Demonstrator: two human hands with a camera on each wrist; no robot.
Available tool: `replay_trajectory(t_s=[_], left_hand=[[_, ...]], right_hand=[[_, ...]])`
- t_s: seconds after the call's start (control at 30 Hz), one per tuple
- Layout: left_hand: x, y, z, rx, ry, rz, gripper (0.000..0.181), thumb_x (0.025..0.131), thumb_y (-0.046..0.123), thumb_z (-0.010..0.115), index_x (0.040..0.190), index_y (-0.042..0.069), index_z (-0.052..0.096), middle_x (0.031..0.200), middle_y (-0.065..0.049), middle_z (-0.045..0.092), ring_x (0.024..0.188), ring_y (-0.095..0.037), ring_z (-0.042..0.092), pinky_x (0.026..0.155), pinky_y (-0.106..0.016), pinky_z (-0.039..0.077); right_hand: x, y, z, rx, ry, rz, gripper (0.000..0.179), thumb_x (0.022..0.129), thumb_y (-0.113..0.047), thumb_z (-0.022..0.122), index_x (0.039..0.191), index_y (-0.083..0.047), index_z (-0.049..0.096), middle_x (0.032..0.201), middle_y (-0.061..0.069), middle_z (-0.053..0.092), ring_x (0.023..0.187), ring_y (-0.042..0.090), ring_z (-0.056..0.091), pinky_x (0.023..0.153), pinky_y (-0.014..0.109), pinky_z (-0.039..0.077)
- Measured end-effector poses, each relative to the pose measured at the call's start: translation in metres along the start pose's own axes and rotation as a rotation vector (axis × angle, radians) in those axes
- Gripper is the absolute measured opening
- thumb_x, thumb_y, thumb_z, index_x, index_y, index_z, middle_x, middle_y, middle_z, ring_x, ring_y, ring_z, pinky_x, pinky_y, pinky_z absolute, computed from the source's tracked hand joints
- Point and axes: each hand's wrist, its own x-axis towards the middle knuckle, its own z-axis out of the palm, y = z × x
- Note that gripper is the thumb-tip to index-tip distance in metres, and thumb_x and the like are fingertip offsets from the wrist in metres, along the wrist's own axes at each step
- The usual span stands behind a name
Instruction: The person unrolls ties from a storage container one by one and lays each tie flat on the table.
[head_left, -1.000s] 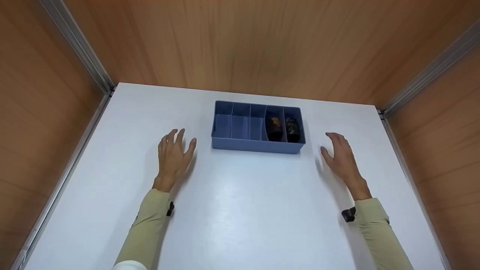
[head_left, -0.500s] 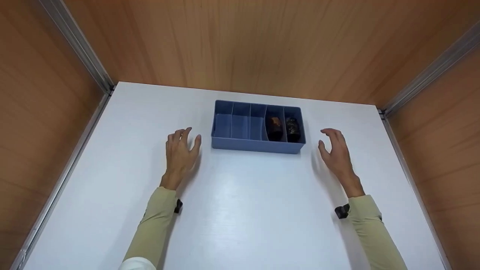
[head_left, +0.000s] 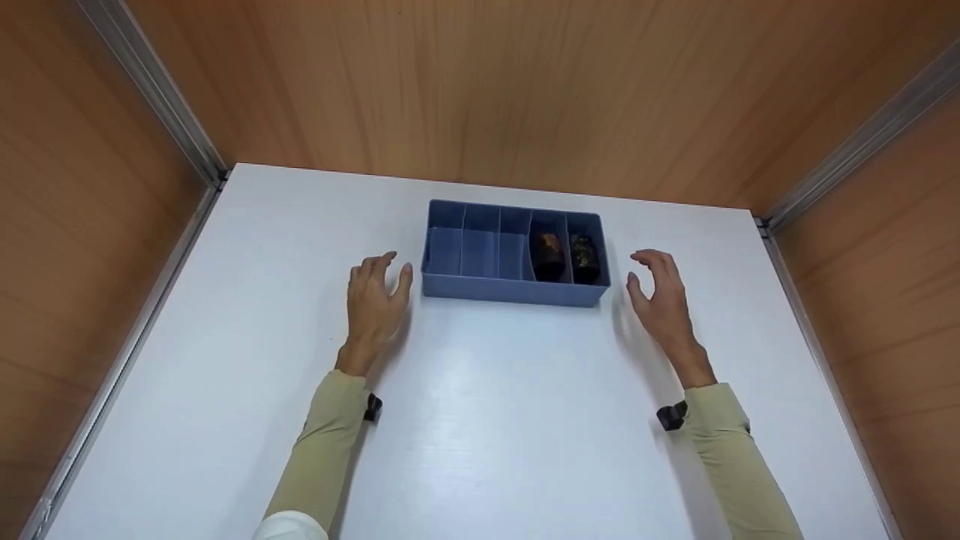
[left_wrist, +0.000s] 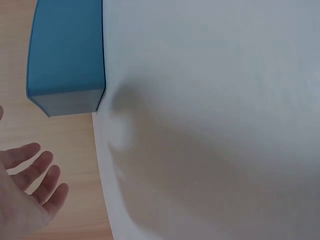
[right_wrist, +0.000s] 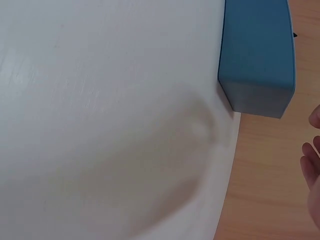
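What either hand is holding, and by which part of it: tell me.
Nothing is held. The left hand and the right hand are on opposite sides of the blue five-compartment box, both apart from it.

The box (head_left: pixel 514 290) is blue, its cylinders (head_left: pixel 548 262) dark with orange or gold patches, the table (head_left: pixel 480 420) white.

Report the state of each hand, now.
Left hand: open, holding nothing, just off the blue compartment box.
Right hand: open, holding nothing, off the box's other end.
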Motion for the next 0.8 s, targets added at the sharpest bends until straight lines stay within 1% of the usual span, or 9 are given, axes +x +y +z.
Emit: replay_trajectory(t_s=[0.17,0.33,0.5,0.7,0.8], left_hand=[[0.002,0.004,0.003,-0.032,-0.001,-0.018,0.050,0.106,0.038,0.052,0.138,0.000,0.060,0.128,-0.020,0.061,0.118,-0.034,0.051,0.101,-0.048,0.042],[0.003,0.009,0.009,-0.083,0.005,-0.031,0.048,0.107,0.035,0.053,0.137,-0.001,0.060,0.124,-0.021,0.060,0.114,-0.034,0.054,0.095,-0.047,0.046],[0.003,0.014,0.015,-0.126,-0.004,-0.054,0.046,0.107,0.033,0.054,0.136,-0.002,0.061,0.122,-0.023,0.060,0.111,-0.034,0.055,0.091,-0.046,0.048],[0.007,0.018,0.020,-0.184,0.003,-0.069,0.045,0.107,0.032,0.054,0.133,-0.004,0.062,0.117,-0.020,0.060,0.107,-0.037,0.058,0.090,-0.045,0.048],[0.008,0.020,0.021,-0.215,0.015,-0.080,0.043,0.108,0.030,0.054,0.132,-0.004,0.063,0.114,-0.018,0.061,0.103,-0.035,0.059,0.088,-0.043,0.048]], right_hand=[[0.004,-0.003,0.007,0.047,0.029,-0.032,0.029,0.097,0.004,0.065,0.126,0.003,0.062,0.125,0.017,0.059,0.118,0.030,0.058,0.105,0.037,0.045],[0.008,-0.007,0.013,0.068,0.004,-0.036,0.030,0.098,0.002,0.064,0.128,0.004,0.061,0.127,0.017,0.057,0.120,0.026,0.057,0.105,0.035,0.045],[0.012,-0.010,0.020,0.093,-0.002,-0.026,0.033,0.096,0.006,0.064,0.128,0.004,0.060,0.127,0.017,0.057,0.120,0.026,0.058,0.105,0.037,0.046],[0.017,-0.013,0.027,0.129,-0.004,-0.008,0.031,0.096,0.006,0.064,0.127,0.006,0.060,0.127,0.017,0.056,0.120,0.027,0.057,0.105,0.043,0.047],[0.019,-0.014,0.031,0.146,-0.011,-0.002,0.032,0.096,0.005,0.064,0.128,0.005,0.060,0.128,0.017,0.056,0.121,0.026,0.057,0.105,0.044,0.047]])
